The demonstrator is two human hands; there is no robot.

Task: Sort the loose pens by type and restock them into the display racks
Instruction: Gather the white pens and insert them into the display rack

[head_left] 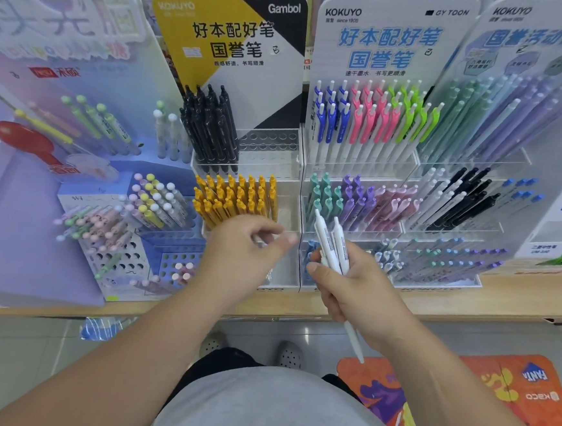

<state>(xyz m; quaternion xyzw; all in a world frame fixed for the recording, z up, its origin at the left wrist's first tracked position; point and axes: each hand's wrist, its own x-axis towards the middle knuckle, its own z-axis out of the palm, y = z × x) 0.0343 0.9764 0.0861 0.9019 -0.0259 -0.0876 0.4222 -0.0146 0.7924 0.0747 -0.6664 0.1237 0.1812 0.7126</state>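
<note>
My right hand (351,285) grips a small bunch of white pens (332,247), fingers curled round them, low in front of the racks (357,171). My left hand (246,247) hovers just beside it, fingers curled. Blur hides whether they pinch anything. Most rows look stocked, though open holes (268,141) show beside the black pens (212,126). I judge this bunch is what's left to place.

Left hand (242,253) blurred, half-curled; right hand (354,286) grips white pens (327,241).
</note>
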